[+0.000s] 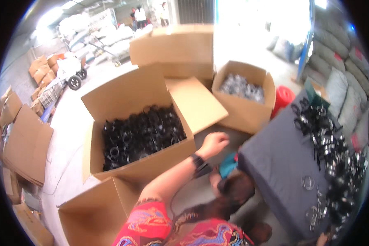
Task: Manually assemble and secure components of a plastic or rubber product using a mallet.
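Left hand: bare, dark band at the wrist, (214, 144) beside the large brown cardboard carton (123, 92); fingers curled, blurred; pinching or not, could not tell.
Right hand: not seen; state could not be told.
Black rings: thin, glossy bands (141, 135) inside that carton; more heaped on the grey cloth-covered bench (270, 168).
Handling: probably light, stiff, slick, prone to tangling; best held by the rim.
Count: one carton of black rings, one of silvery pieces (242, 88); rings too many to count.
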Motion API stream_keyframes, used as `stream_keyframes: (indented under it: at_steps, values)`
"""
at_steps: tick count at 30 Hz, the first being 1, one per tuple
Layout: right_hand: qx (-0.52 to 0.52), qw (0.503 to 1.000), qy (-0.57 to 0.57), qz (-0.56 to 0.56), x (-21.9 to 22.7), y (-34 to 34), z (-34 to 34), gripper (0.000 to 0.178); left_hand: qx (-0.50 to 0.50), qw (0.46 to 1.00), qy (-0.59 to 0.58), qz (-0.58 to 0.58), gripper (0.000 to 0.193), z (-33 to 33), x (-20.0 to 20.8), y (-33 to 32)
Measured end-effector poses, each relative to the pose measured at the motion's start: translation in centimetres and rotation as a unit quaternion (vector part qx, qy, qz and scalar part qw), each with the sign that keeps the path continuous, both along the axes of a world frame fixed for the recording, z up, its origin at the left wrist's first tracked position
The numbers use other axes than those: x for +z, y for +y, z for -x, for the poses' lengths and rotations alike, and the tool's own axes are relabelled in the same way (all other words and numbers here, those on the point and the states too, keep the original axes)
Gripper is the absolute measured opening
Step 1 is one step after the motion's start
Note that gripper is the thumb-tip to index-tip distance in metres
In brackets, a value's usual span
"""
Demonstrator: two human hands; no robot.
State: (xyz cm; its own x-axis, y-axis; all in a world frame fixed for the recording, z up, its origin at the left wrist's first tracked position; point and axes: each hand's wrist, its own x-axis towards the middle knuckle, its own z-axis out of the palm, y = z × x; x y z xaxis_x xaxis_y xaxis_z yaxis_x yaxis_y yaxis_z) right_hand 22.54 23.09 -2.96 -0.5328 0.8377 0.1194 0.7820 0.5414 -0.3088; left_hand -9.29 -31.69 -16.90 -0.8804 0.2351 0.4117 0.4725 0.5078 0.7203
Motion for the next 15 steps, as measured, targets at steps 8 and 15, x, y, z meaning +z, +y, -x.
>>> stream_keyframes:
  at_steps: [8,15]
  values:
    - [0.042,0.973,0.090,-0.209,-12.5,11.1,-9.8,0.059,0.180,0.948,-0.254,-0.067,0.021,0.5,-5.8,-15.8]
    - [-0.229,0.966,0.081,0.091,-3.9,1.2,-6.8,0.056,0.235,0.932,-0.251,-0.113,0.020,4.3,-12.0,-18.6]
